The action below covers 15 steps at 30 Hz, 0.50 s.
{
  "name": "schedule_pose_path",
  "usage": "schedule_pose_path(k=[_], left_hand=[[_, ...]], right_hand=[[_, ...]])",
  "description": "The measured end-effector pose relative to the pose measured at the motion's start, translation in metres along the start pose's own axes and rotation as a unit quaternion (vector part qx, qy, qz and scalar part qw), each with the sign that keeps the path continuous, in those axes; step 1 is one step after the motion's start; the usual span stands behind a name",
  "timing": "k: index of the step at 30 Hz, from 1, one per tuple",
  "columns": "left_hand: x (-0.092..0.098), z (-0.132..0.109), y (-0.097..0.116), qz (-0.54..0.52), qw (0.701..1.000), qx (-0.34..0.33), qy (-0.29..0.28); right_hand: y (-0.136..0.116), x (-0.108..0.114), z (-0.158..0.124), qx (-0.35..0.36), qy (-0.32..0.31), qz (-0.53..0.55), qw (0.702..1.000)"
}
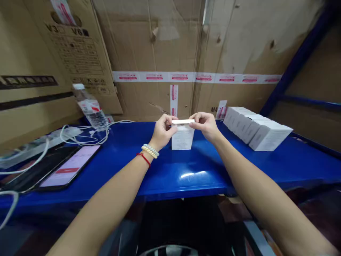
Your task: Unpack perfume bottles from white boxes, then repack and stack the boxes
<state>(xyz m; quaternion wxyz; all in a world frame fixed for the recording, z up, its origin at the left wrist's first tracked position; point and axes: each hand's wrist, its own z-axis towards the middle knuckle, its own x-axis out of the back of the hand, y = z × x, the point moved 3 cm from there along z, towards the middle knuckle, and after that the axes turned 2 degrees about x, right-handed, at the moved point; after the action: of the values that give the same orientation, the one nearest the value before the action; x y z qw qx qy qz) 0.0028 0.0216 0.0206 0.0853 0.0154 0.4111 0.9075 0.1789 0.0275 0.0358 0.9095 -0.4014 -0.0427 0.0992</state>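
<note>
A small white box (182,138) stands upright on the blue shelf (186,170) in front of me. My left hand (161,131) pinches the left end of its top flap. My right hand (205,125) pinches the right end of the same flap. Both hands are closed on the box's top edge. A beaded bracelet and a red string (148,153) sit on my left wrist.
A row of white boxes (255,128) lies on the shelf to the right. On the left are a lit phone (69,170), white cables (80,133) and a tilted plastic bottle (90,106). Cardboard cartons (160,53) wall the back. A blue post (295,60) rises at right.
</note>
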Motion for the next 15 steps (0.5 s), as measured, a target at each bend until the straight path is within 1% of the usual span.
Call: schedule_pose_path(k=[3, 5, 9, 11, 15], left_hand=[[0.0054, -0.0008, -0.0007, 0.041, 0.999, -0.01, -0.003], [0.0073, -0.0006, -0.0015, 0.064, 0.998, -0.011, 0.001], [0.0078, 0.0011, -0.0034, 0.053, 0.999, -0.002, 0.001], [0.0081, 0.0014, -0.0034, 0.065, 0.998, -0.008, -0.014], [0.0097, 0.0002, -0.0014, 0.151, 0.985, -0.04, -0.07]], right_hand=[[0.0021, 0.0009, 0.0002, -0.021, -0.024, 0.008, 0.999], [0.0035, 0.0019, 0.0001, -0.028, -0.045, -0.007, 0.999], [0.0055, 0.0047, -0.0004, -0.024, -0.088, -0.057, 0.994], [0.0055, 0.0058, -0.0006, -0.017, -0.101, -0.072, 0.992], [0.0031, 0.0045, -0.0011, -0.014, -0.127, -0.106, 0.986]])
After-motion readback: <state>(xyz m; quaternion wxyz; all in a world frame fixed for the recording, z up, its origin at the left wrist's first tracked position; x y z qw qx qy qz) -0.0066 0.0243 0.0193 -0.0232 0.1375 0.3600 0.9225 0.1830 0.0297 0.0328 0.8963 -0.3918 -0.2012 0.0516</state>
